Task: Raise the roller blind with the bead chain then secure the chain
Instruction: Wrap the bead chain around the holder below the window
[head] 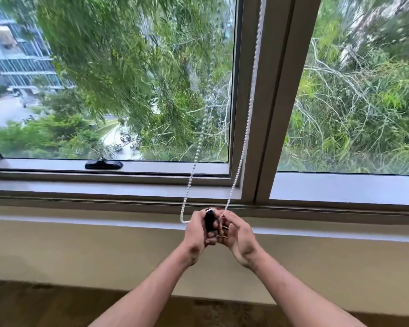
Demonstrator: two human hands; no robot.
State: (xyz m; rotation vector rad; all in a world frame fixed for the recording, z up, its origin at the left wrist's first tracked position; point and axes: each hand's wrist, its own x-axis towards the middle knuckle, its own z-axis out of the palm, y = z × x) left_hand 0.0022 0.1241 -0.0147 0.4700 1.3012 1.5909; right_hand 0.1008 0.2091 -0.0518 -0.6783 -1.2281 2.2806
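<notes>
A white bead chain (246, 131) hangs in a long loop down the window's centre post and ends at my hands. My left hand (197, 234) grips a small black clip-like piece (209, 221) upright, with one strand of the chain curving into it from the left. My right hand (236, 234) is closed against it, pinching the right strand of the chain at its fingertips. The blind itself is out of view above the frame; both panes show uncovered.
A grey window frame (267, 114) with a black latch handle (103, 164) on the left sash. Below runs a sill ledge (104, 206), then a beige wall (80, 253) and wooden floor (45, 308). Trees and a building lie outside.
</notes>
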